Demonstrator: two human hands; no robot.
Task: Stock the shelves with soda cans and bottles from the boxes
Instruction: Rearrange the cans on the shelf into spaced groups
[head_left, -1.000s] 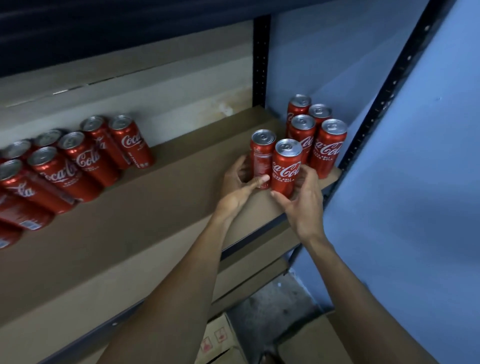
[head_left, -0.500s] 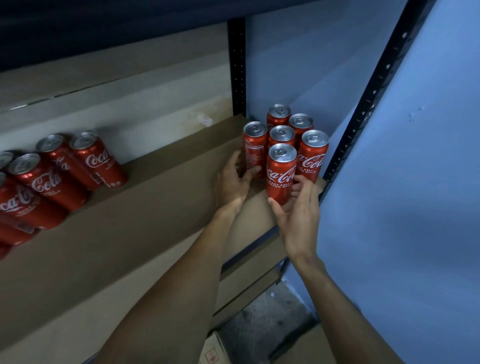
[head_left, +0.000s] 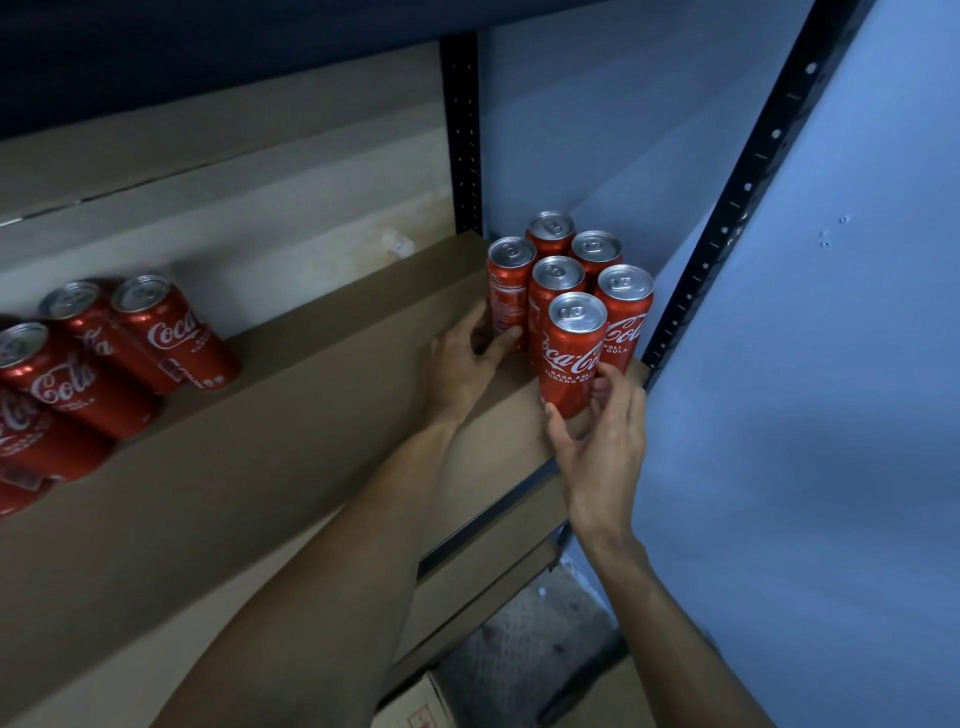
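Observation:
Several red cola cans stand upright in a tight cluster at the right end of the brown shelf board (head_left: 291, 447). My right hand (head_left: 597, 441) grips the base of the front can (head_left: 569, 358), thumb on its left side and fingers on its right. My left hand (head_left: 467, 358) holds the lower part of the left can (head_left: 506, 291), thumb across its front. A second group of red cans (head_left: 130, 348) stands at the shelf's far left, partly cut off by the frame edge.
Black perforated uprights (head_left: 727, 208) (head_left: 460, 135) frame the shelf's right end against a blue wall (head_left: 831, 364). A lower shelf board (head_left: 493, 566) sits beneath. A cardboard box (head_left: 415, 706) rests on the floor below.
Both hands pushed their cans back and right against the cluster, closing the gaps. The view shifted right, so the left group of cans slid toward the frame edge.

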